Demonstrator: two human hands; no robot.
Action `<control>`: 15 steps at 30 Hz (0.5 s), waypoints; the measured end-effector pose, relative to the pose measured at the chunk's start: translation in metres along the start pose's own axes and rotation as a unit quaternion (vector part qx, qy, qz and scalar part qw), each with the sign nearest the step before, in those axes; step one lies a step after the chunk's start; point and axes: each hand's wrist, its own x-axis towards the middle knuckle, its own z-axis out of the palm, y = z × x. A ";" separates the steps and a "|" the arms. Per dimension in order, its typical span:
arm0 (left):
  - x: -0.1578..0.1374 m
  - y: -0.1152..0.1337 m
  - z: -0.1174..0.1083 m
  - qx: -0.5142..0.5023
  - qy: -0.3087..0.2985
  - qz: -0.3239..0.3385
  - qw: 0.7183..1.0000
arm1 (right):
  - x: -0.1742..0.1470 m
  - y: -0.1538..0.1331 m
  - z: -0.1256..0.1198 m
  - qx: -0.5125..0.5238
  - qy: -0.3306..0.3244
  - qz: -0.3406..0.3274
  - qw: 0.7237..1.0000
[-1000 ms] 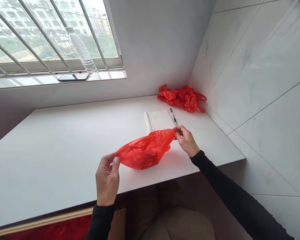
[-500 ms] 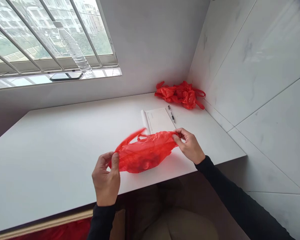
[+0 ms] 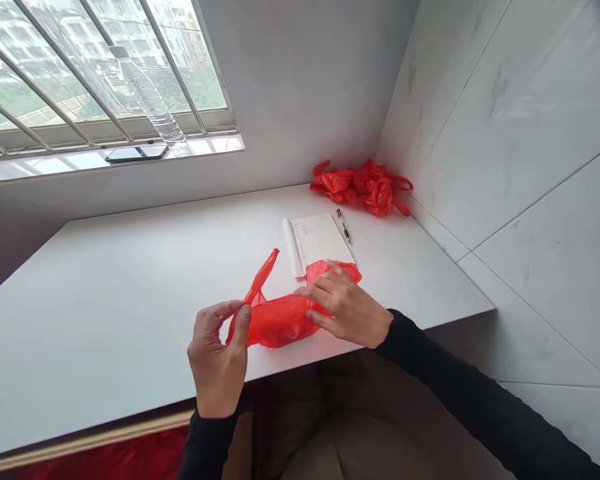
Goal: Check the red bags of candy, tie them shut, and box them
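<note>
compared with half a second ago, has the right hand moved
Yes, judged against the notepad, the right hand has moved left across the red bag, toward the left hand.

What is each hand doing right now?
Left hand: closed, pinching the nearer red bag.
Right hand: open over the same bag; contact unclear.

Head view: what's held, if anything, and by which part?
Left hand pinches the nearer red bag at its left end; whether the right hand grips it cannot be told.
</note>
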 end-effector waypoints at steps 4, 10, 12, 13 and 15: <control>-0.010 0.001 -0.014 0.039 0.061 -0.015 0.997 | -0.008 -0.008 0.000 -0.065 -0.038 -0.033 0.997; -0.025 0.006 -0.022 -0.045 -0.024 -0.080 0.995 | -0.011 -0.033 -0.008 -0.009 -0.141 -0.030 0.990; -0.028 0.009 -0.022 -0.052 -0.040 -0.051 0.997 | -0.008 -0.037 -0.007 0.033 -0.178 0.017 0.983; -0.029 0.010 -0.022 -0.064 -0.048 -0.042 0.996 | -0.006 -0.039 -0.007 0.052 -0.195 0.046 0.978; -0.031 0.013 -0.022 -0.076 -0.070 -0.032 0.994 | -0.002 -0.040 -0.006 0.067 -0.229 0.090 0.967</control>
